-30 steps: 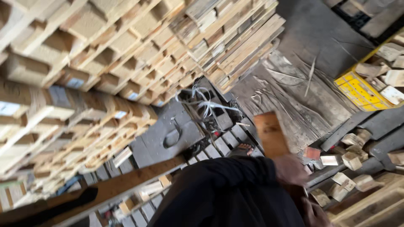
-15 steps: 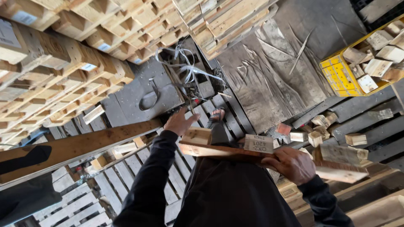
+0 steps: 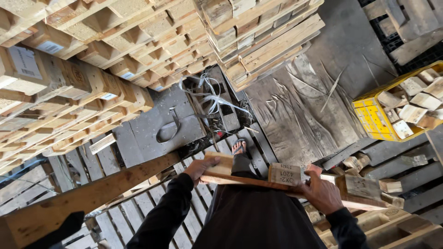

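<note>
Pallet board [image 3: 258,180] with wooden blocks nailed on it is what I've got across my front, held flat at waist height, one block [image 3: 284,174] sitting about mid-length. My left hand [image 3: 199,167] grips the end at 9 o'clock, fingers [image 3: 210,161] curled over the edge. My right hand [image 3: 321,192] is clamped on the underside toward 3 o'clock, fingers wrapped round the plank. Straight below the board my sandalled foot [image 3: 239,147] stands on a dark grey pallet [image 3: 184,203]. A long timber beam [image 3: 92,196] runs off toward 8 o'clock. Tangled strapping [image 3: 207,94] lies at 12, stacked wooden pallets [image 3: 92,60] fill 10 to 12, and a yellow crate [image 3: 371,117] of offcut blocks sits at 2.
</note>
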